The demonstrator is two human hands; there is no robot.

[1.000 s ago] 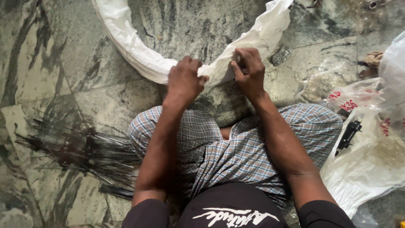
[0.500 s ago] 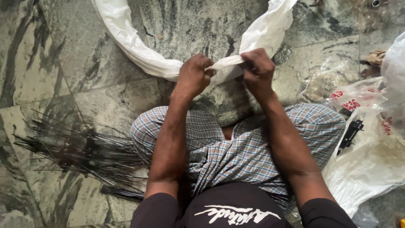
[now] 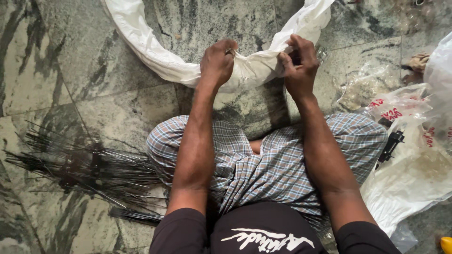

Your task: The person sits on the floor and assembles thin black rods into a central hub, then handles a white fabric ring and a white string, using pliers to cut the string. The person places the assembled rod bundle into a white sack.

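**Two hands gripping a white padded ring on a stone floor**

Head view, looking down on a seated person with crossed legs in a blue checked cloth (image 3: 282, 164). Upper centre of the frame: the left hand (image 3: 217, 62) is closed into a fist over the near edge of a white fabric-wrapped ring (image 3: 155, 61), its fingers curled around the bunched fabric; a small thin object shows at the top of the fist, too small to identify. Just to its right, the right hand (image 3: 297, 63) pinches a fold of the same white fabric between thumb and fingertips. The two hands are near each other but apart, with a short stretch of gathered cloth between them. The ring curves away from the hands toward the top edge of the frame, lying on the grey-green marble floor (image 3: 70, 70).

Lower left of the frame: a loose bundle of thin dark wire rods (image 3: 80, 169) lies on the floor beside the left knee. Right of the frame: crumpled clear and white plastic bags (image 3: 414, 169), some with red print, lie beside the right knee, and a small black plastic part (image 3: 391, 143) rests on them. A yellow object (image 3: 446, 244) shows at the lower right corner.
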